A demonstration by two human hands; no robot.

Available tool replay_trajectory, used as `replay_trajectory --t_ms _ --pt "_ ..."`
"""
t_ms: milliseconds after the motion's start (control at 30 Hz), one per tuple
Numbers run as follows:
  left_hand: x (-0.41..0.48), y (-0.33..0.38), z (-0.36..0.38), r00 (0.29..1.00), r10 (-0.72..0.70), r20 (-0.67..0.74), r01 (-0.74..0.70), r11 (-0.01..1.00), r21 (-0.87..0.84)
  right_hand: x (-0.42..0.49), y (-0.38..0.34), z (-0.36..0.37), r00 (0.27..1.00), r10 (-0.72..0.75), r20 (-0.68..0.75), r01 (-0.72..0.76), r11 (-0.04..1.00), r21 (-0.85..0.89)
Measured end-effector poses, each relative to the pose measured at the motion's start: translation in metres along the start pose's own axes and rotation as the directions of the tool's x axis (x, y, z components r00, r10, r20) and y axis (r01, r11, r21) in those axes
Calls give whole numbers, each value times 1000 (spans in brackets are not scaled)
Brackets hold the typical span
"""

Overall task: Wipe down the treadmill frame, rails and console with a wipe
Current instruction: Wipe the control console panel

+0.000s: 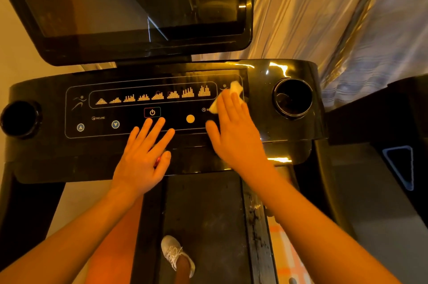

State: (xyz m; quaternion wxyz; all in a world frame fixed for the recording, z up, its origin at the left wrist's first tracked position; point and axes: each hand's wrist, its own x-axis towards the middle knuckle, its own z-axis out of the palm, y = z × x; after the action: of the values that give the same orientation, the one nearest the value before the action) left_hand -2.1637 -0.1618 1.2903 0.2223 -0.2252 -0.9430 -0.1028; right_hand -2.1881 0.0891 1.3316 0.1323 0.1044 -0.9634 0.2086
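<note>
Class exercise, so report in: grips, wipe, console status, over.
Right grip flat, pressing wipe on console's right end. Left grip flat below power button. Nothing blocking.

Left hand (143,156) and right hand (234,135) bare, forearms (301,214) uncovered; a white lace-up sneaker (177,254) worn below

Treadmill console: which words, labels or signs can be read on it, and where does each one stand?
"INCLINE": left part of the control panel, above the two arrow buttons.
Power sign: middle of the panel.
Label starting "S": the rest is hidden under the wipe and right hand.
No brand or number visible.
</note>
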Motion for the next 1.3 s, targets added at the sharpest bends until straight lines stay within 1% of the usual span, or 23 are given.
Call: replay_trajectory --t_ms 67,100,167,300,400,467,533,567,633,733,833,900,967,1067,1133,1233,1300 --pt "0 1 0 1000 -1 -12 1 1000 5 -33 -2 4 999 -32 43 32 999 -6" --pt "0 1 1 1000 2 -16 -2 1000 5 -33 1 4 998 -58 40 58 998 -12" --pt "0 0 1 1000 6 -18 -6 1000 1 -8 5 -1 998 -57 30 58 998 -39" --pt "-1 1 2 1000 2 -20 -3 1000 -7 70 13 -11 999 -43 -27 41 997 -68" --pt "-1 0 2 1000 6 -15 -6 1000 -15 92 11 -14 998 -16 -69 11 997 -72" --pt "-1 -1 2 1000 1 -9 -1 1000 -21 69 9 -6 997 -12 -72 10 999 -30" --pt "-1 -1 2 1000 -3 -9 2 1000 -31 16 7 8 999 -37 -32 34 996 -83" --pt "-2 0 2 1000 0 -11 0 1000 -29 -12 5 15 999 -44 13 45 991 -127" --pt "-2 0 2 1000 5 -11 -5 1000 -26 -47 4 21 998 -43 52 48 992 -117" --pt "-2 -1 2 1000 0 -5 0 1000 -22 -29 4 16 999 -34 11 34 997 -72" --pt "-1 0 1 1000 -3 0 3 1000 -17 15 4 10 999 12 -34 -13 1000 -11" --pt "-2 0 2 1000 -2 0 2 1000 -15 21 2 11 998 40 -49 -40 999 -4" --pt "-1 0 1 1000 -6 1 6 1000 -18 -1 -2 15 998 45 -35 -45 999 4" --pt "0 0 1 1000 -8 -8 8 1000 -20 -61 -7 23 1000 6 13 -7 999 36" --pt "-1 0 1 1000 -3 -18 2 1000 -20 -80 -6 26 999 -15 29 14 999 37" --pt "-1 0 2 1000 4 -16 -5 1000 -15 -41 0 21 999 -36 5 36 999 1" --pt "-1 1 1 1000 -6 -12 6 1000 -16 -4 1 14 1000 -13 -9 13 999 -37"
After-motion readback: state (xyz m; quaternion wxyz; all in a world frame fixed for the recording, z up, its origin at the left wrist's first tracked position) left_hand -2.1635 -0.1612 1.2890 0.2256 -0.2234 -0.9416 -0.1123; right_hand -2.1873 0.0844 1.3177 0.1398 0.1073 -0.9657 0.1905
